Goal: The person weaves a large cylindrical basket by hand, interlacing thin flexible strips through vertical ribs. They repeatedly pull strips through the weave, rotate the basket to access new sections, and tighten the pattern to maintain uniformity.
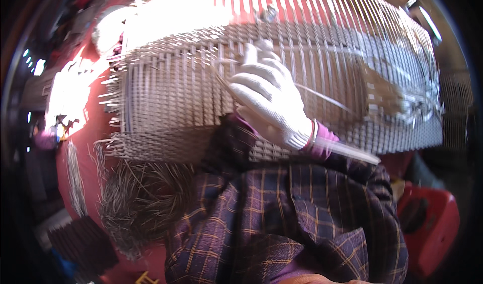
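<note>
A large grey-brown wicker panel [171, 95] lies across in front of me, woven from thin strands over upright ribs. My right hand [269, 90], in a white knit glove, is over its middle with the fingers bent and drawn together. A pale weaving strand [324, 97] runs out from beside this hand to the right, and a thin curved piece shows by its fingertips. My left hand [259, 125] crosses underneath, mostly hidden by the right one; its fingers do not show. A pale blurred strip [352, 152] lies by my right wrist.
Bare parallel ribs [297, 0] stick out along the panel's far edge, partly in glaring sunlight. Loose strands [146, 198] are heaped on the red floor at the lower left, near a dark ridged object [83, 246]. A red plastic object [435, 228] stands at the lower right.
</note>
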`<state>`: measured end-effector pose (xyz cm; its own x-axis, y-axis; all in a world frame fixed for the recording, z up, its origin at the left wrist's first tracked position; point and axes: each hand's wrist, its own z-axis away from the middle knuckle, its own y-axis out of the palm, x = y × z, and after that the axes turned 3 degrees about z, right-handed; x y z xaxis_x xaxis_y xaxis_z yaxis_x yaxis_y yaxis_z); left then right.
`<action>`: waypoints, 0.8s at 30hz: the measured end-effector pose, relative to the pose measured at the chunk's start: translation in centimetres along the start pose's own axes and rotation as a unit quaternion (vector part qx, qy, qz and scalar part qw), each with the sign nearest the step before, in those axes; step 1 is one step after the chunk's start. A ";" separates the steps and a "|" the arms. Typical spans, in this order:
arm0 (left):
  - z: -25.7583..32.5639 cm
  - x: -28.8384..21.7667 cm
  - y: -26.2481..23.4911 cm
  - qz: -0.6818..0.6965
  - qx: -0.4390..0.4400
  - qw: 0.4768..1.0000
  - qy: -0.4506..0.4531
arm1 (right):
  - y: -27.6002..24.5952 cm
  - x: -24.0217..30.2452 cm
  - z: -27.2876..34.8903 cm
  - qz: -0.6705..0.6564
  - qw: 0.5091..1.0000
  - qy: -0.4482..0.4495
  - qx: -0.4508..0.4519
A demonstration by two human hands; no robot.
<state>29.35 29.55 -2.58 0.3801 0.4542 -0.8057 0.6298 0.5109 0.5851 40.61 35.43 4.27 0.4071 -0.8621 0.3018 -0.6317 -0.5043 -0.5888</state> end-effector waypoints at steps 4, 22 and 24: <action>-0.3 -0.9 -2.7 0.063 -0.038 0.997 0.018 | -1.0 0.1 3.8 -0.034 0.999 0.014 0.040; 3.4 -10.4 -12.9 0.056 -0.135 0.987 0.066 | -8.9 -0.6 3.5 -0.028 0.984 0.171 0.048; 2.7 -7.5 -9.4 0.038 -0.110 0.992 0.057 | -9.2 -0.4 1.4 -0.049 0.989 0.139 0.027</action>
<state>22.35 19.37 -2.25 0.3336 0.5712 -0.7500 0.4349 0.6126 0.6600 47.19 40.50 8.52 0.2619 -0.7935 0.5493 -0.5587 -0.5888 -0.5841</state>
